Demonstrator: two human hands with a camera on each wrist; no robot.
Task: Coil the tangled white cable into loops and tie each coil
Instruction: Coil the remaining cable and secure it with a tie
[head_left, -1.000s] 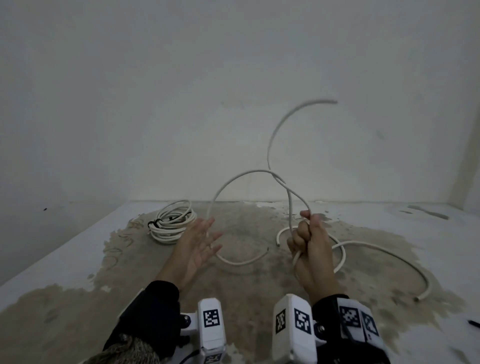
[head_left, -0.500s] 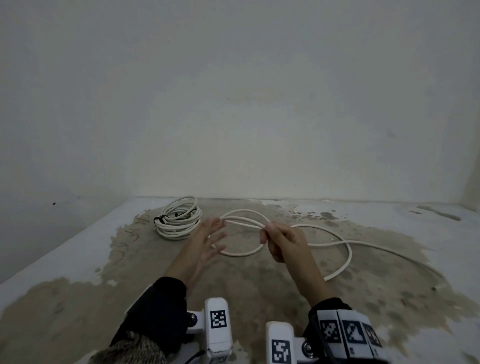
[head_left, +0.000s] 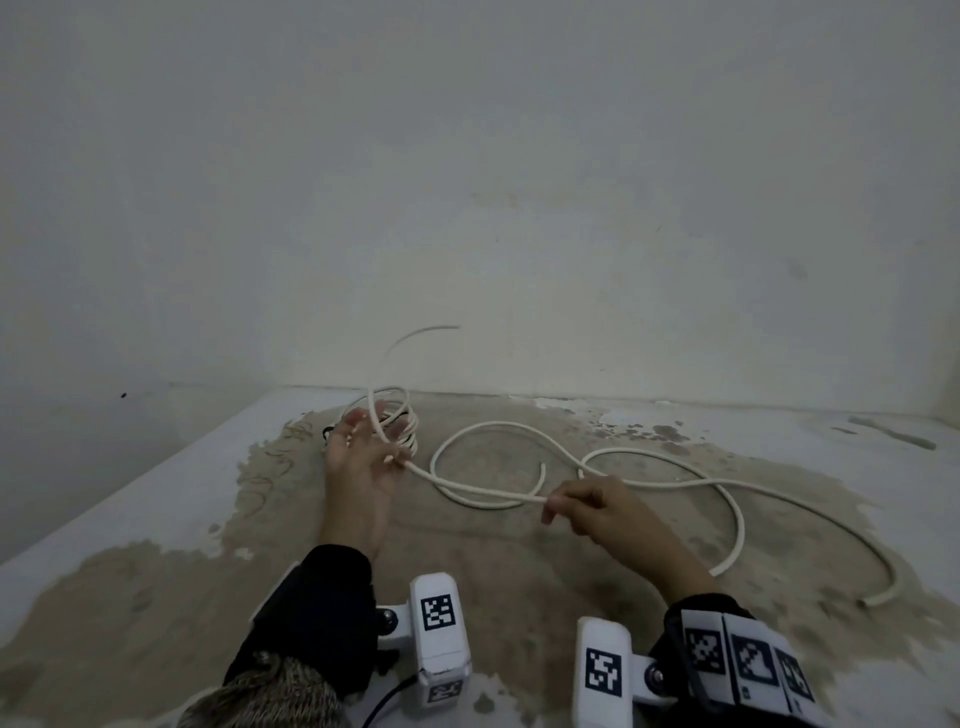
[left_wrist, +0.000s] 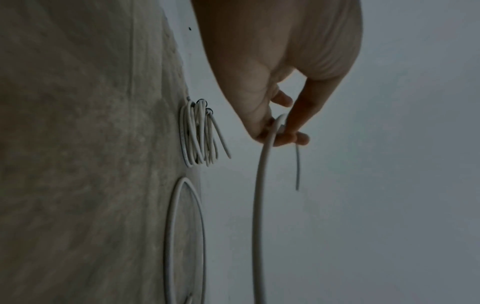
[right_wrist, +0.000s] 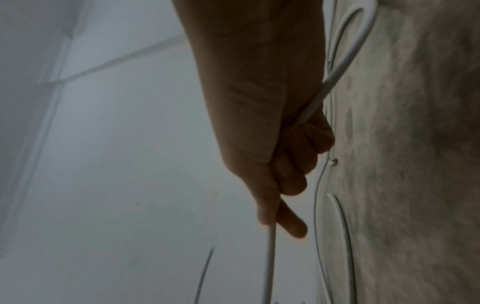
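Observation:
The loose white cable (head_left: 488, 425) lies in wide loops on the stained floor, with cut ends at the right. My left hand (head_left: 387, 441) pinches it near one end, and that free end arcs up in front of the wall. The left wrist view shows the left hand (left_wrist: 283, 131) with thumb and finger closed on the cable (left_wrist: 259, 205). My right hand (head_left: 558, 506) grips the same strand further right, fingers curled round it, as the right wrist view shows with the right hand (right_wrist: 283, 160) on the cable (right_wrist: 348, 259). A tied coil (head_left: 414, 435) lies just behind the left hand, partly hidden.
The floor (head_left: 156, 597) is bare concrete with a large brown stain, and it meets a plain white wall (head_left: 519, 208) close behind the cables. The tied coil (left_wrist: 197, 135) carries a dark tie. Cable loops spread to the right of my hands.
My left hand was open and now pinches the cable near its end. My right hand has slid back to the right along the strand, which now stretches between both hands.

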